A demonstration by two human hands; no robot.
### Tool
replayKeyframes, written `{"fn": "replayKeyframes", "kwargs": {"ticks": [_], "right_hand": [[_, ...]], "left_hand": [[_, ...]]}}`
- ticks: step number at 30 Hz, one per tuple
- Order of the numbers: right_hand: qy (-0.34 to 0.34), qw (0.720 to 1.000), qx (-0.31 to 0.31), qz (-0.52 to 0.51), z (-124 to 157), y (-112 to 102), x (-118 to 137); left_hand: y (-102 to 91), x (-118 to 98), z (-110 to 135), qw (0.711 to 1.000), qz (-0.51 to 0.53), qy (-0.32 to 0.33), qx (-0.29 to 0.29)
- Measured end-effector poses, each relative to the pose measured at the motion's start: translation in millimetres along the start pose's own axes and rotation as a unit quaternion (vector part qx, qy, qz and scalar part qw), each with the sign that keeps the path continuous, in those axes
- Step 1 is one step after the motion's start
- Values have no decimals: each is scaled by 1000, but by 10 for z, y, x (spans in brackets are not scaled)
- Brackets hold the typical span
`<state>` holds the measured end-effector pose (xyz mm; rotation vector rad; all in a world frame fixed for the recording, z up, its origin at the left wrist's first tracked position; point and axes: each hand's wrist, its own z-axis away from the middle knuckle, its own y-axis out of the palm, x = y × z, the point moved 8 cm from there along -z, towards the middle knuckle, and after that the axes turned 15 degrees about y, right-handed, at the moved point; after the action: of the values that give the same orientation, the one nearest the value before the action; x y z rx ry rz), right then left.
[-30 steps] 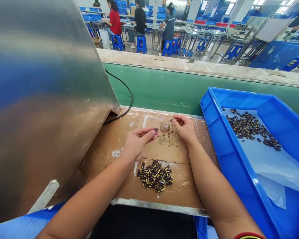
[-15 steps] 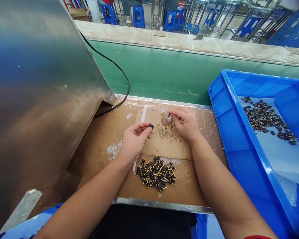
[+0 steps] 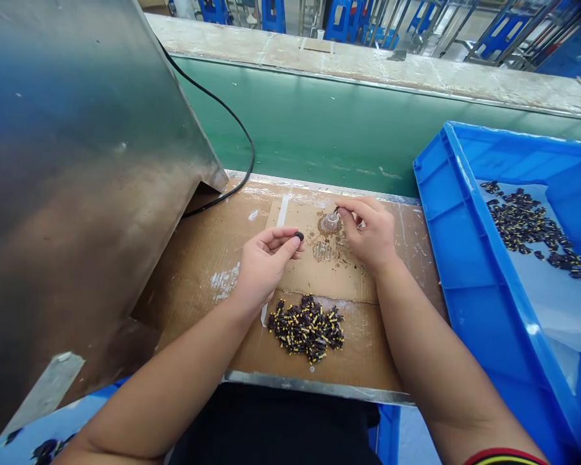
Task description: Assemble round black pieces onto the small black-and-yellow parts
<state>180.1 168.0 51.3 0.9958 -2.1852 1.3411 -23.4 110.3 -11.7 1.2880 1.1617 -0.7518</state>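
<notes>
Between the thumb and fingers of my left hand (image 3: 266, 261) is a small round black piece (image 3: 299, 236). My right hand (image 3: 370, 229) pinches a small dark piece (image 3: 337, 210) by the rim of a little clear cup (image 3: 330, 223). The cup stands on a stained patch of cardboard. Closer to me lies a pile of small dark pieces with yellow ends (image 3: 307, 328). What exactly the right fingertips grip is partly hidden and too small to make out fully.
On the right stands a blue bin (image 3: 484, 258) with many black-and-yellow pieces (image 3: 532, 226) on a white sheet. A large metal housing (image 3: 91, 161) fills the left side. A black cable (image 3: 232, 129) curves down beside it. Behind the cardboard runs a green belt surface (image 3: 319, 123).
My right hand's fingertips have lifted slightly from the mouth of the clear cup to its right rim, with the small dark piece. The left hand keeps its hold. The camera view has shifted a little.
</notes>
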Motion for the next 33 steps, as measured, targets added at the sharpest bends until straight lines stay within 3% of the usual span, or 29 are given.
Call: {"fn": "replayKeyframes", "kwargs": {"ticks": [3,7,11,16,18,20,22,24,27,30,32,33], "right_hand": [[-14,994,-107,32,46,-190,140],[-2,994,-68,81,45,-209,270],[7,980,-187,67,85,-518,365],[42,988,-120,90,58,-529,481],[76,987,-135,50,126,-597,531],[141,984,-97,-48,229,-550,499],[231,952,-3,-200,373,-335,390],[306,887,65,-339,548,-85,279],[359,818,70,-443,748,128,145],[344,809,74,-470,840,204,156],[330,809,86,-478,875,224,215],[331,805,93,-484,890,237,242]], "left_hand": [[-21,3,-13,1000,11,-1,-12],[-43,-1,-24,999,19,2,-26],[-43,1,-12,999,37,0,-31],[-18,-21,15,999,40,3,-17],[-16,-39,22,999,42,7,-16],[-9,-58,30,999,45,11,-15],[9,-63,40,999,50,8,-10],[37,-52,55,998,55,-1,-2],[85,-30,85,998,57,-11,16],[113,-62,114,999,5,13,50],[109,-170,120,988,-98,85,81],[118,-261,127,970,-169,146,100]]}}
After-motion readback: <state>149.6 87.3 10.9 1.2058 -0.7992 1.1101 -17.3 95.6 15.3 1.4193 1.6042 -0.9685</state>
